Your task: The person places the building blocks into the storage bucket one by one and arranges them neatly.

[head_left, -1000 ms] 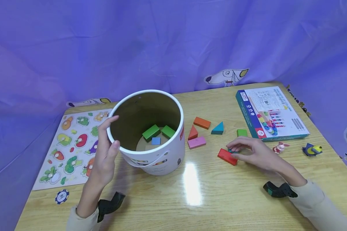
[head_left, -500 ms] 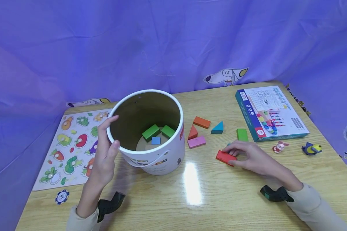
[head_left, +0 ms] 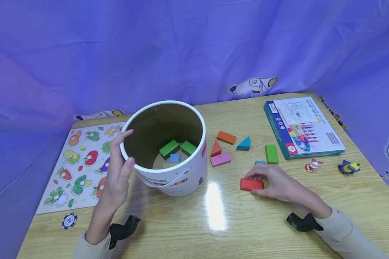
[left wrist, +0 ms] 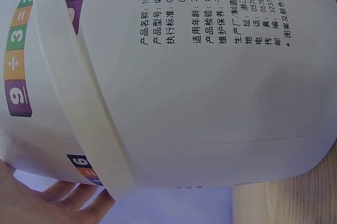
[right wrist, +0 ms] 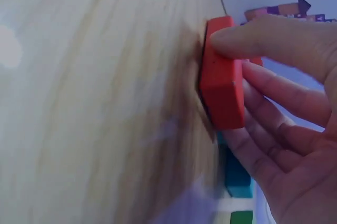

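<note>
A white bucket (head_left: 184, 180) stands on the wooden table, tilted toward me. Inside lie green blocks (head_left: 169, 149) and a small blue block (head_left: 174, 158). My left hand (head_left: 116, 180) holds the bucket at its left rim, thumb and a finger hooked over the edge; in the left wrist view more fingers (left wrist: 100, 205) lie along its side. My right hand (head_left: 275, 181) pinches a red rectangular block (head_left: 251, 184) between thumb and fingertips, close over the table. Just behind that hand are a partly hidden blue block (head_left: 260, 162) and a green block (head_left: 271, 154).
Between bucket and right hand lie an orange block (head_left: 226, 137), a red-orange triangle (head_left: 216, 148), a pink block (head_left: 220, 159) and a blue triangle (head_left: 244, 144). A box (head_left: 304, 127) and two figurines (head_left: 313, 165) are right. A vegetable puzzle board (head_left: 81, 169) and chip (head_left: 69, 221) are left.
My right hand has taken the red block between its fingers and moved it slightly left and toward me, uncovering the green block behind. The left hand and bucket have stayed put.
</note>
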`<state>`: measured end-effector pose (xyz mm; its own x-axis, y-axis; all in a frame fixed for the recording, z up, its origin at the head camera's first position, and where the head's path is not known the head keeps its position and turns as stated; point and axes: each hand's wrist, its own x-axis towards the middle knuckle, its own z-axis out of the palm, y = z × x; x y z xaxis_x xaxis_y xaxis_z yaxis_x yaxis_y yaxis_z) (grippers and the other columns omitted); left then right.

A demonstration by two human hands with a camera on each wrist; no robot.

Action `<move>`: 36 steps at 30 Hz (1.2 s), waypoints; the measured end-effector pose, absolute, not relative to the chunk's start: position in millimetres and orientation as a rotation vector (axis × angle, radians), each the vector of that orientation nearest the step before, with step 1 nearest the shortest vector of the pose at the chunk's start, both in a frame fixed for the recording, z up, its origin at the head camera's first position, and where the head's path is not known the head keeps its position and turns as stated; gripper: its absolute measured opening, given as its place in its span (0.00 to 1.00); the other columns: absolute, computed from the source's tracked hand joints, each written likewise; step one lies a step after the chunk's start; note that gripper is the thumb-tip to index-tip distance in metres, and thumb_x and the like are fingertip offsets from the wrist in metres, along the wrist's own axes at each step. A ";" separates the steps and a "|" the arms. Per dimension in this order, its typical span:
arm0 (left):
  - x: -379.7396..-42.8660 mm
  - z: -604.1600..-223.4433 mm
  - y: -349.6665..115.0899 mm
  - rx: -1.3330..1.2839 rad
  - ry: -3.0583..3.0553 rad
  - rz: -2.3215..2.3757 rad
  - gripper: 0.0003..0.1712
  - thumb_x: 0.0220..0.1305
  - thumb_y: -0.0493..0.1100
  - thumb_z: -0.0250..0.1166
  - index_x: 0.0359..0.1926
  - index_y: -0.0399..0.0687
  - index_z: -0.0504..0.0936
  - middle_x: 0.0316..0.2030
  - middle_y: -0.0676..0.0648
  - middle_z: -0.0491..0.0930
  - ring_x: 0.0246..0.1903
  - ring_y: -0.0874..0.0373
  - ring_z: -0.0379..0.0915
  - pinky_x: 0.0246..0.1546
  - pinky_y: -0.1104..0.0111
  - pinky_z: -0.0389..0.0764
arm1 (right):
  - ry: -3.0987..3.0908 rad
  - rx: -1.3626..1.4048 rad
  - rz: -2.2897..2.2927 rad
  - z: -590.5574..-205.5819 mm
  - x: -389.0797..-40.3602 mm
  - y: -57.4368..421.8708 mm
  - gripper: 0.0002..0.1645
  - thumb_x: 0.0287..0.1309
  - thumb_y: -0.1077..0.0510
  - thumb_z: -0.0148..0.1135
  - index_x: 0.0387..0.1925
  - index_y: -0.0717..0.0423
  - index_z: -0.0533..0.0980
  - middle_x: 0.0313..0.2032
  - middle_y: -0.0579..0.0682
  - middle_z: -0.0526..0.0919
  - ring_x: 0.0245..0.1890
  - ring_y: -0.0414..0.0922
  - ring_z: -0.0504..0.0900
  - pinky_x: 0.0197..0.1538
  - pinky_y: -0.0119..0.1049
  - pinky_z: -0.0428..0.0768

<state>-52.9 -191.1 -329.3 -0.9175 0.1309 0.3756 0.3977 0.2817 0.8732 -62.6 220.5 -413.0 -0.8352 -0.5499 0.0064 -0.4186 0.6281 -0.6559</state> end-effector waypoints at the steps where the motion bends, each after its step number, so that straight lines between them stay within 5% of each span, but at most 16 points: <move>1: -53.0 -329.4 -191.1 -0.489 -2.319 -1.687 0.35 0.66 0.42 0.47 0.73 0.54 0.52 0.73 0.51 0.50 0.69 0.45 0.50 0.63 0.68 0.67 | 2.644 -0.793 -0.995 -412.0 -63.4 219.4 0.21 0.45 0.58 0.75 0.45 0.47 0.82 0.40 0.39 0.82 0.36 0.32 0.76 0.41 0.29 0.79; 11: -54.4 -329.8 -190.9 -0.490 -2.308 -1.699 0.35 0.66 0.41 0.46 0.73 0.54 0.52 0.73 0.51 0.49 0.69 0.46 0.50 0.63 0.69 0.68 | 2.673 -0.826 -1.153 -352.3 -95.1 200.8 0.24 0.48 0.58 0.75 0.49 0.40 0.82 0.45 0.38 0.84 0.43 0.36 0.78 0.49 0.32 0.79; 16: -53.5 -330.0 -191.1 -0.483 -2.308 -1.696 0.35 0.66 0.42 0.46 0.73 0.54 0.52 0.73 0.50 0.50 0.69 0.46 0.50 0.63 0.67 0.67 | 2.582 -1.028 -1.477 -299.5 -115.4 175.9 0.24 0.48 0.65 0.73 0.49 0.51 0.82 0.43 0.45 0.84 0.42 0.38 0.81 0.55 0.26 0.77; 22: -53.3 -330.4 -190.9 -0.494 -2.290 -1.726 0.34 0.67 0.43 0.46 0.73 0.53 0.52 0.73 0.50 0.50 0.69 0.44 0.49 0.63 0.70 0.67 | 2.580 -1.332 -1.539 -248.5 -127.4 125.9 0.23 0.45 0.64 0.75 0.48 0.50 0.84 0.41 0.42 0.84 0.41 0.38 0.77 0.46 0.31 0.78; 36: -53.5 -329.6 -192.1 -0.501 -2.310 -1.714 0.35 0.66 0.40 0.45 0.73 0.53 0.51 0.72 0.50 0.50 0.69 0.46 0.50 0.62 0.72 0.69 | 2.475 -1.517 -1.339 -220.2 -151.4 59.0 0.21 0.48 0.59 0.74 0.47 0.53 0.84 0.40 0.43 0.83 0.39 0.34 0.77 0.47 0.32 0.78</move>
